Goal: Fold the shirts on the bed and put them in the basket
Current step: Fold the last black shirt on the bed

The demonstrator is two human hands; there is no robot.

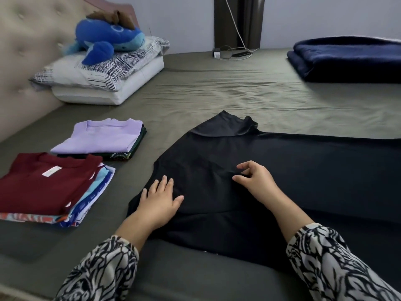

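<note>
A black shirt (pixel 282 170) lies spread on the bed (pixel 217 88), reaching to the right edge of the view. My left hand (pixel 159 197) presses flat on its left part, fingers straight. My right hand (pixel 255 178) pinches a small fold of the black fabric near the middle. To the left lie two piles of folded shirts: a maroon shirt (pixel 41 183) tops the near pile and a lilac shirt (pixel 102 136) tops the far one. No basket is in view.
Stacked pillows (pixel 104 77) with a blue plush whale (pixel 108 38) sit against the padded headboard (pixel 28 40) at the back left. A folded navy blanket (pixel 347 58) lies back right. A charger and cable (pixel 230 53) rest by the far wall.
</note>
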